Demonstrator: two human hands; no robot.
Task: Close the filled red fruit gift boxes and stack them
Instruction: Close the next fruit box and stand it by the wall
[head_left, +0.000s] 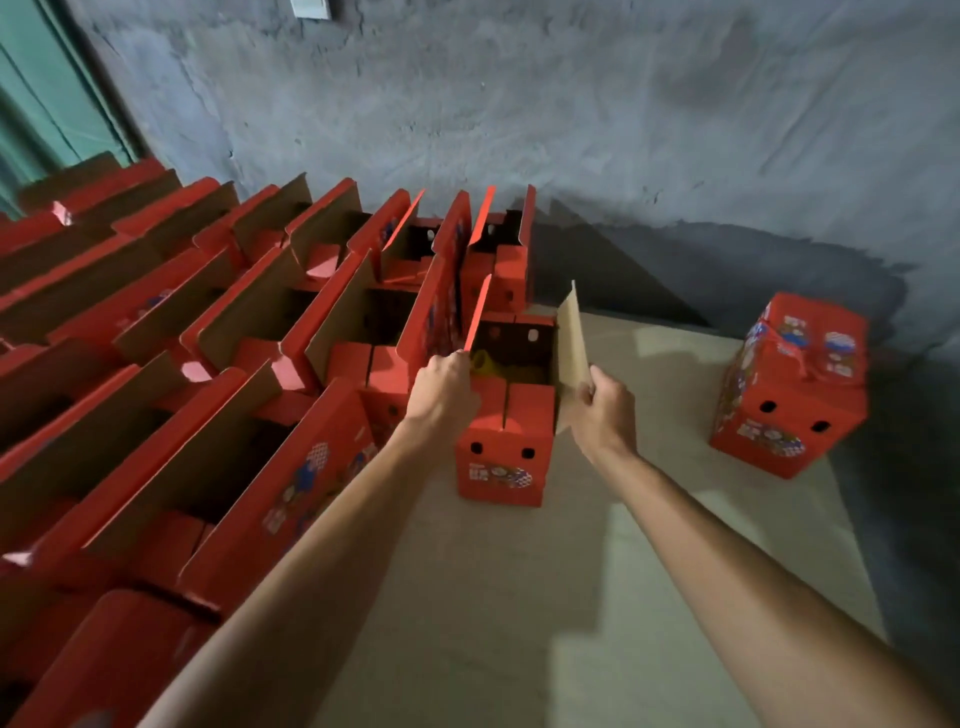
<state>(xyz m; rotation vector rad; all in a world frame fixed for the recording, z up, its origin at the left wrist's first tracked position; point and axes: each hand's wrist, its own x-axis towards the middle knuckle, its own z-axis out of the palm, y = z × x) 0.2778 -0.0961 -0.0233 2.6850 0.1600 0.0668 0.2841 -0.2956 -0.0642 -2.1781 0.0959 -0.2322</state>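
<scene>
An open red gift box (501, 457) stands on the floor in the middle of the view, its two long flaps upright. Something yellow shows inside it near the left flap. My left hand (444, 392) grips the lower edge of the left flap (477, 317). My right hand (605, 405) pinches the bottom corner of the right flap (571, 338), whose brown inner side faces me. A closed red gift box (789, 395) with a handle on top stands alone to the right.
Several rows of open red boxes (234, 338) with raised flaps fill the left half. A rough grey concrete wall (519, 104) runs behind, with a green panel (47, 93) at far left. Pale cardboard sheeting (545, 597) covers the floor.
</scene>
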